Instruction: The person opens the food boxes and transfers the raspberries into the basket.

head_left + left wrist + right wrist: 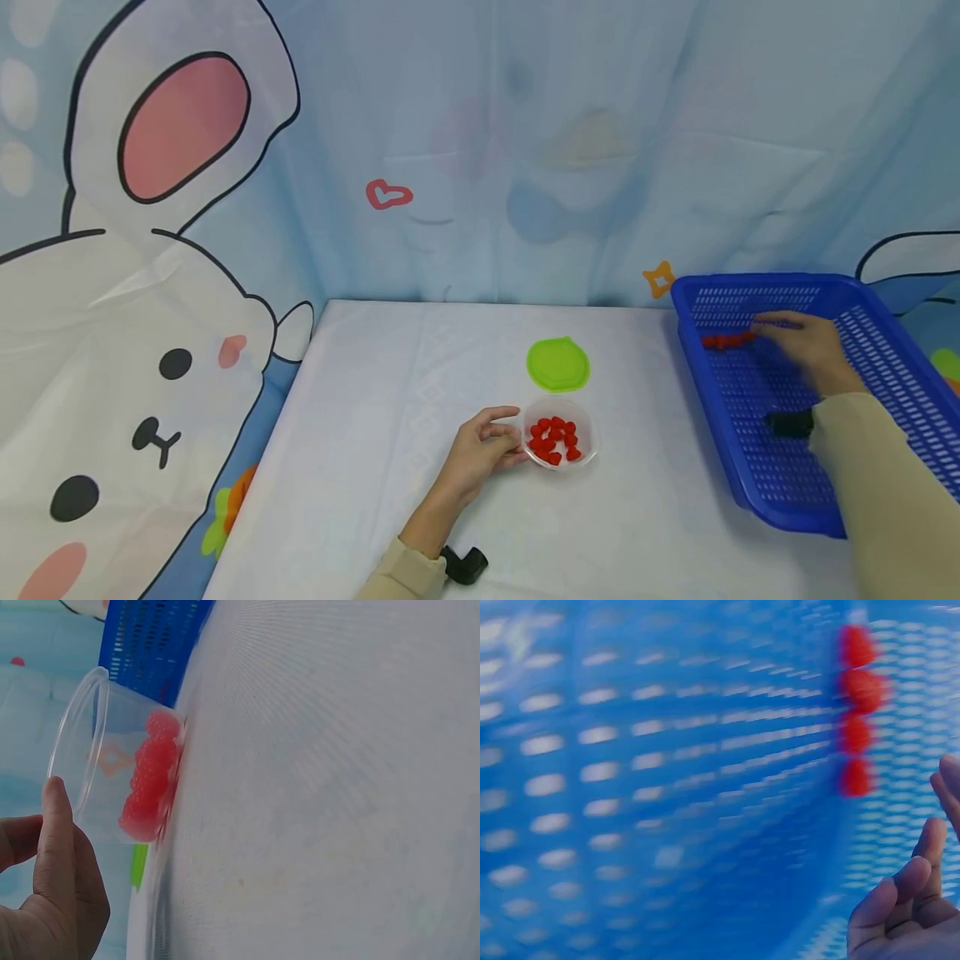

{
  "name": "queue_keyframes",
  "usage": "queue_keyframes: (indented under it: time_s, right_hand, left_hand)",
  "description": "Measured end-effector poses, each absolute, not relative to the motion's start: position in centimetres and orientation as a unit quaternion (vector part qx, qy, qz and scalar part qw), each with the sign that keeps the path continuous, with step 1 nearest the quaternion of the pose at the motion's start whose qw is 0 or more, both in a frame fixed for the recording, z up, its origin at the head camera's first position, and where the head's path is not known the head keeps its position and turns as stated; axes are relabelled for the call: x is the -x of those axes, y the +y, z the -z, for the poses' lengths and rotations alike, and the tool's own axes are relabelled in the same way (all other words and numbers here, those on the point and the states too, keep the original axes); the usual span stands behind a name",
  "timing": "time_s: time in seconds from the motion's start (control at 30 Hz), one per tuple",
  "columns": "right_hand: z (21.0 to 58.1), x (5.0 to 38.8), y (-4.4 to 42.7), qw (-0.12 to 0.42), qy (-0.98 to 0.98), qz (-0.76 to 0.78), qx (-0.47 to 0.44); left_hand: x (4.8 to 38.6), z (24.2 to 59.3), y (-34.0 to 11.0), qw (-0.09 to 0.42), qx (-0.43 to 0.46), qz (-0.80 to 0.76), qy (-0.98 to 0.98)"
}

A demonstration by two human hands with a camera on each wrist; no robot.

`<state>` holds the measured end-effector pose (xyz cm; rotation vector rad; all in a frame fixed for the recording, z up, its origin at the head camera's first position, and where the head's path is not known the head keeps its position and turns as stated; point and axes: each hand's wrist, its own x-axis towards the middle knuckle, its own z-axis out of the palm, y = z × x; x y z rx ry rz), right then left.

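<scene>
My left hand holds the left side of a clear plastic cup on the white table; a fingertip touches its rim in the left wrist view. Several red raspberries, bumpy-surfaced, lie in the bottom of the cup. Inside the blue basket is my right hand, its fingers loosely bent with nothing seen between them. Close to its fingertips, more red raspberries lie in a row along the basket's far left part. They look blurred in the right wrist view.
A green lid lies flat on the white table just behind the cup. The basket's raised wall stands at the table's right side. A printed cloth hangs along the back and left.
</scene>
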<state>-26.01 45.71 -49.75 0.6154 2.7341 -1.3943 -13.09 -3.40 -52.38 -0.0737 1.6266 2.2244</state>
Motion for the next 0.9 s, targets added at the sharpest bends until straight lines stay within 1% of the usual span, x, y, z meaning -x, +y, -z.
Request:
queue_keyframes:
  time_s: [0.1, 0.2, 0.33, 0.47, 0.67, 0.9]
  right_hand:
    - [47.5, 25.3, 44.8, -0.001, 0.873, 0.455, -0.173]
    - [45.0, 24.2, 43.4, 0.004, 0.874, 0.463, -0.148]
    - [42.1, 22.5, 40.5, 0.004, 0.881, 0.459, -0.119]
    - [40.0, 20.6, 37.2, -0.001, 0.891, 0.447, -0.086]
    - [38.7, 18.1, 32.6, -0.016, 0.899, 0.436, -0.025]
    - [40.0, 15.7, 28.0, -0.049, 0.885, 0.461, 0.049]
  left_hand:
    - [13.0, 52.4, -3.4, 0.193, 0.025, -0.791, 0.580]
    - [13.0, 52.3, -3.4, 0.197, 0.024, -0.790, 0.580]
    - [13.0, 52.2, -3.4, 0.197, 0.021, -0.792, 0.578]
    - [12.9, 52.2, -3.4, 0.195, 0.023, -0.792, 0.577]
    - [12.9, 52.2, -3.3, 0.195, 0.025, -0.792, 0.578]
    - [12.9, 52.3, -3.4, 0.192, 0.025, -0.791, 0.581]
